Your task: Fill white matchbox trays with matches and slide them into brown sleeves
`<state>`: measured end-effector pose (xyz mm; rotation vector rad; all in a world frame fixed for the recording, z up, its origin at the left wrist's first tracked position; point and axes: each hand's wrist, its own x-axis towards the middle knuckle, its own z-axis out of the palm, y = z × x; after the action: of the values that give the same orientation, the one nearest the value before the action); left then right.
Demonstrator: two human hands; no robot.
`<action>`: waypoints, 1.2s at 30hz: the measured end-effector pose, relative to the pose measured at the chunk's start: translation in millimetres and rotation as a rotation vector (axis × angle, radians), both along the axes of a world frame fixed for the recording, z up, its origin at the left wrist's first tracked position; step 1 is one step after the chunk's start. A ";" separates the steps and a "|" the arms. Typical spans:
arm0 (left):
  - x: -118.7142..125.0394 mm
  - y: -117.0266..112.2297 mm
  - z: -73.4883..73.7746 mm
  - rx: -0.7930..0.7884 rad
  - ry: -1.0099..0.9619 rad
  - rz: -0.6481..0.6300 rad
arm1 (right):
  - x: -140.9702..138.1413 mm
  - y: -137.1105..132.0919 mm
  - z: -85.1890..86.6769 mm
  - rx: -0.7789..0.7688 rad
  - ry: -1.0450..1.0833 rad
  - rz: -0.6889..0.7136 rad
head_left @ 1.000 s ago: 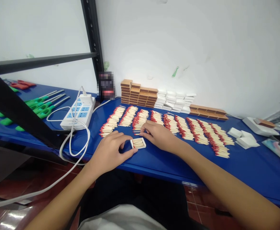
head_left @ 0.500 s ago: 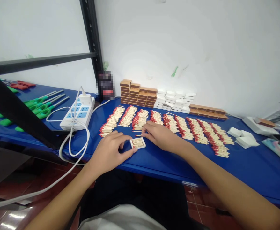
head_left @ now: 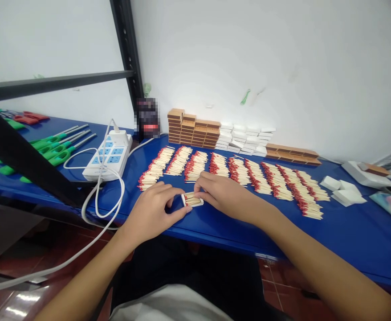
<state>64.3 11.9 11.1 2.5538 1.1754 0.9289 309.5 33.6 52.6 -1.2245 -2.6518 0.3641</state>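
— Bringing the right hand (head_left: pixel 219 194) in from just behind the small white tray (head_left: pixel 197 204) to over it?
— Yes, partly covering it; can't tell if pinching a match. Gripping the tray's left end with the left hand (head_left: pixel 155 209), on a blue tabletop (head_left: pixel 215 226).
— And around the tray?
— Behind, match rows (head_left: pixel 195 166), brown boxes (head_left: pixel 193 130), white wall (head_left: pixel 265 53); left, power strip (head_left: pixel 114 159), black rack bar (head_left: pixel 31 152).
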 end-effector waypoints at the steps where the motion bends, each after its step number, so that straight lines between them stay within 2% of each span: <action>1: 0.1 0.1 0.0 0.002 0.002 -0.002 | -0.6 0.3 -0.4 0.001 0.003 0.000; 16: 0.2 0.9 -1.8 0.012 0.002 -0.005 | -1.0 0.5 -4.3 0.020 0.111 0.005; 24: 0.3 0.9 -0.3 0.014 0.007 -0.010 | -5.3 7.7 -18.8 0.031 0.254 -0.009; 29: -0.2 1.0 0.0 0.004 0.014 -0.004 | -7.0 7.5 -19.2 0.014 0.279 -0.005; 36: -0.1 -0.6 -0.6 -0.004 -0.003 -0.007 | 2.4 23.0 -25.2 0.121 0.285 -0.084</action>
<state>64.3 11.4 10.5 2.5512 1.1654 0.9279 311.9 56.7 27.4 -1.1478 -2.3381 0.3321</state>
